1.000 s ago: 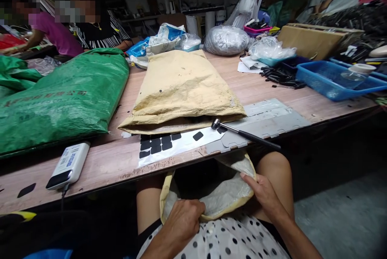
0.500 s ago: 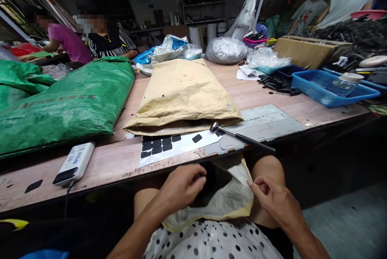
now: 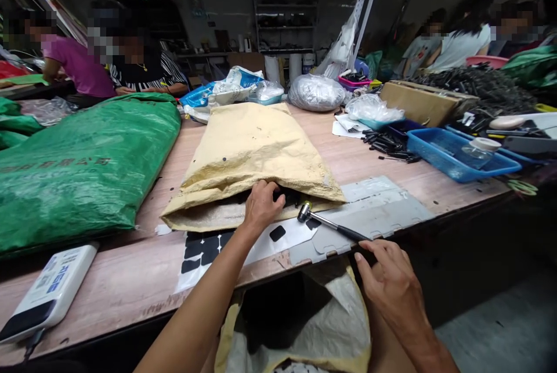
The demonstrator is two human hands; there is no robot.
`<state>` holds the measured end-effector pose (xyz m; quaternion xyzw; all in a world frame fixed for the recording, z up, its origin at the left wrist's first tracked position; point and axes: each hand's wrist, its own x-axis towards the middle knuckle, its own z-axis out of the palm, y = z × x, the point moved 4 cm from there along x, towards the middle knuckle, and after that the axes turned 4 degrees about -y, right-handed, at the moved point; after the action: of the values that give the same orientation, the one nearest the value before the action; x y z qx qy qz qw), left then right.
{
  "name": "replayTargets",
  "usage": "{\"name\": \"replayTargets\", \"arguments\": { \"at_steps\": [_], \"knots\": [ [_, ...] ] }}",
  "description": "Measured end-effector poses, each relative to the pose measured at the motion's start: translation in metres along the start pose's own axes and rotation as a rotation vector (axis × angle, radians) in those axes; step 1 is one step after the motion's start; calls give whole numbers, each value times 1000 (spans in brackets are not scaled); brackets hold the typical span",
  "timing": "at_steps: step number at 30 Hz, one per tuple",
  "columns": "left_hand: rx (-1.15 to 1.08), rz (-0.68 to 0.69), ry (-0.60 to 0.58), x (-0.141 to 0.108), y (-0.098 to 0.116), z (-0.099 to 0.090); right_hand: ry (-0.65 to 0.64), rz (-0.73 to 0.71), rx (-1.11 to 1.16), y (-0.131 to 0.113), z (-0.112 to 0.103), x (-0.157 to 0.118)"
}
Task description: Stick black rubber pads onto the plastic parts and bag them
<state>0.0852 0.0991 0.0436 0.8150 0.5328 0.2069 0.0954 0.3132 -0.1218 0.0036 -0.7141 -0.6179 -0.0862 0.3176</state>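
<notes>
Desk (image 3: 331, 147), centre: sack A (image 3: 256, 149) | left: sack B (image 3: 87, 170), power bank (image 3: 50, 289) before it | right: tray (image 3: 439, 161), jar (image 3: 478, 155) inside | before A: sheet (image 3: 261, 250), hammer (image 3: 326, 222) across board (image 3: 378, 202) | below front edge: sack C (image 3: 339, 318)

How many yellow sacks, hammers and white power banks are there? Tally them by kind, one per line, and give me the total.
Yellow sacks: 2
Hammer: 1
White power bank: 1
Total: 4

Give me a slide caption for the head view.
Left hand at the open mouth of a yellow sack, right hand at the near end of a hammer.
</notes>
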Motion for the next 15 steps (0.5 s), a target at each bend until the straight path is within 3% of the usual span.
{"name": "replayTargets", "arguments": {
  "at_steps": [3, 5, 9, 12, 15],
  "knots": [
    [37, 99, 32, -3, 14, 5, -20, -18, -107, -7, 9, 14],
    [101, 136, -10, -4, 21, 14, -23, -26, -174, -11, 13, 22],
    [168, 90, -106, -2, 22, 22, -29, -54, -255, -15, 17, 31],
    [98, 102, -118, -10, 19, 11, -54, -60, -307, -14, 19, 34],
    [-42, 124, -135, -37, 10, -8, -60, -45, -330, -11, 22, 37]
  ]
}}
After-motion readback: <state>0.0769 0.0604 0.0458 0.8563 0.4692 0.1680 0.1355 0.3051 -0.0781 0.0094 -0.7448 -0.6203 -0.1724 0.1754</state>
